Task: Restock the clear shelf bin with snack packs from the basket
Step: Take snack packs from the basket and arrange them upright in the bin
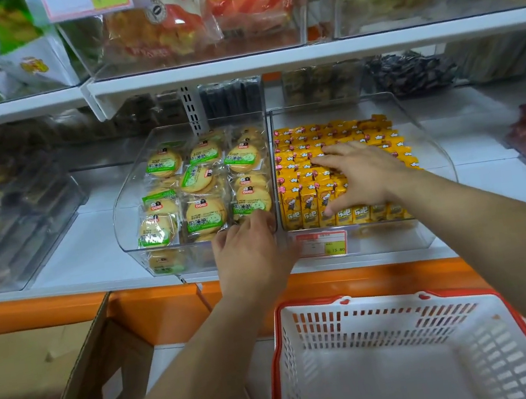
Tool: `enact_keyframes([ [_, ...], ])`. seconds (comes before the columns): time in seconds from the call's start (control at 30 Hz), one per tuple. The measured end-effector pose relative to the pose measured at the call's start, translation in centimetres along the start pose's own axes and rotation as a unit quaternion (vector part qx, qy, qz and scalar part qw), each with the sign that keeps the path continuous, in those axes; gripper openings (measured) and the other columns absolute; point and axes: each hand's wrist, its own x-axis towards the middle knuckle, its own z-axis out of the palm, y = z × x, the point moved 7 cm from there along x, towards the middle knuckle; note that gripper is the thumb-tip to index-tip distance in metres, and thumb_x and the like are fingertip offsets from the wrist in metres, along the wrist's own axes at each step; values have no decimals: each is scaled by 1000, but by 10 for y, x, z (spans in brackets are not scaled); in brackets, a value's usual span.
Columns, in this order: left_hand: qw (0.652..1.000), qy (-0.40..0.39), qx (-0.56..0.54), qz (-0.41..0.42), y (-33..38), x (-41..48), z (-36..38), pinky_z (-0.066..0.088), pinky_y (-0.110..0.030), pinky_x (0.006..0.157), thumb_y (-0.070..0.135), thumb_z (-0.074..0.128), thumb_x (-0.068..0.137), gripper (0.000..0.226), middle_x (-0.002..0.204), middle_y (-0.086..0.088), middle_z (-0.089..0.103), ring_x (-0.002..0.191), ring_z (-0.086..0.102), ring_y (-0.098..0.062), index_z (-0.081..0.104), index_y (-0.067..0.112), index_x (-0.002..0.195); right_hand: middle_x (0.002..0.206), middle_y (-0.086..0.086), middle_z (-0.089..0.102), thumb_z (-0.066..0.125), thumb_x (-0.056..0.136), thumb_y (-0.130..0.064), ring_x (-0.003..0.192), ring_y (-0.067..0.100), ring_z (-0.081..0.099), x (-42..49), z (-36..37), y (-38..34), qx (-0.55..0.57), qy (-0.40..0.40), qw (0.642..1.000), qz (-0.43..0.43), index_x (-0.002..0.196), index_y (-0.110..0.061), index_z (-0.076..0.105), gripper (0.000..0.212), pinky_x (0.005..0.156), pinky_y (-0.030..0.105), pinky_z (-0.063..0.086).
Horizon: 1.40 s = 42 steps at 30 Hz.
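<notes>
From the head camera, the right hand (360,174) is lying flat, fingers spread wide, on the yellow snack packs (309,199) inside the clear shelf bin (397,237), pressing rather than holding anything. The left hand (249,256) is sitting at the bin's front left corner, with fingers bent over the lip of the neighbouring cracker bin (123,213). Whether it is gripping that lip or only resting on it, I cannot tell.

The packs are filling the bin in rows, and the basket (440,296) below the bin is showing mostly bare floor, so the work is looking close to finished. The step in hand seems to be levelling. It is going best with a flat palm sweeping the top layer toward the back of the bin, keeping the upright front row from tipping over the low front wall.

Above the bin the upper shelf (301,55) is hanging over its back, so hands are entering from the front and top only. Left of the bin the cracker bin is touching it, leaving no gap. Right of the bin, bare shelf is giving the forearm room.
</notes>
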Motion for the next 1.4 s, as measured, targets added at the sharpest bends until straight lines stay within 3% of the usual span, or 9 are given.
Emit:
enact_keyframes([
  [0.1, 1000, 3, 4, 2, 0, 0, 0, 29, -38, 105, 57, 65, 89, 43, 112, 10, 69, 111, 61, -17, 55, 28, 120, 163, -4, 23, 61, 57, -90, 148, 26, 22, -1, 0, 0, -11, 23, 1000, -8, 153, -41, 23, 115, 116, 50, 31],
  [0.33, 1000, -7, 4, -4, 2, 1, -1, 28, -39, 108, 57, 67, 88, 45, 112, 10, 67, 113, 59, -17, 54, 27, 120, 166, -6, 6, 67, 47, -89, 152, 24, 11, -4, 3, 17, 3, 17, 1000, -25, 155, -43, -1, 136, 121, 47, 20],
  [0.67, 999, -41, 3, -21, 5, 3, -4, 28, -38, 100, 53, 67, 88, 34, 98, 10, 66, 102, 62, -17, 49, 30, 104, 167, -4, 10, 67, 56, -86, 152, 24, 12, -10, 4, 19, -26, 21, 999, -9, 157, -38, 6, 127, 121, 45, 17],
  [0.8, 997, -66, -20, -23, 12, 0, -15, 43, -43, 101, 54, 75, 84, 49, 110, 5, 67, 101, 61, -19, 55, 25, 118, 162, -2, 26, 67, 70, -77, 147, 25, 26, -40, -21, 17, 72, 48, 995, 41, 153, -31, 32, 101, 117, 45, 30],
  [0.9, 997, 4, -72, 27, 27, -12, -42, 55, -46, 90, 49, 73, 88, 51, 116, 2, 66, 103, 62, -20, 58, 20, 127, 141, -2, 52, 70, 76, -66, 131, 20, 45, -78, -45, 13, 133, 89, 986, 37, 132, -30, 58, 68, 105, 40, 43],
  [0.97, 992, 7, -105, 70, 36, -29, -46, 57, -41, 87, 43, 73, 88, 44, 114, 7, 65, 102, 63, -16, 61, 23, 125, 122, -7, 62, 72, 78, -58, 114, 15, 55, -110, -54, 8, 169, 126, 977, 13, 117, -30, 66, 48, 93, 36, 48],
  [1.03, 986, -55, -122, 94, 43, -55, -30, 53, -30, 85, 42, 74, 87, 42, 113, 12, 63, 103, 61, -11, 61, 27, 124, 108, -11, 66, 74, 79, -50, 100, 10, 59, -141, -50, 3, 206, 129, 970, -8, 106, -30, 70, 34, 85, 33, 49],
  [1.2, 959, -255, -6, 124, 46, -109, 59, 47, -26, 84, 44, 73, 90, 45, 127, 4, 65, 106, 61, -15, 60, 26, 129, 95, -13, 68, 76, 80, -42, 84, 7, 62, -190, 42, -1, 248, -4, 969, 16, 100, -26, 70, 26, 78, 29, 51],
  [1.4, 934, -357, 14, 17, -7, -169, 188, 52, -41, 101, 40, 66, 95, 46, 133, -5, 61, 117, 60, -24, 56, 19, 134, 97, 0, 66, 73, 88, -29, 90, 19, 63, -231, 217, 5, 303, -205, 925, 104, 99, -20, 63, 17, 82, 29, 48],
])
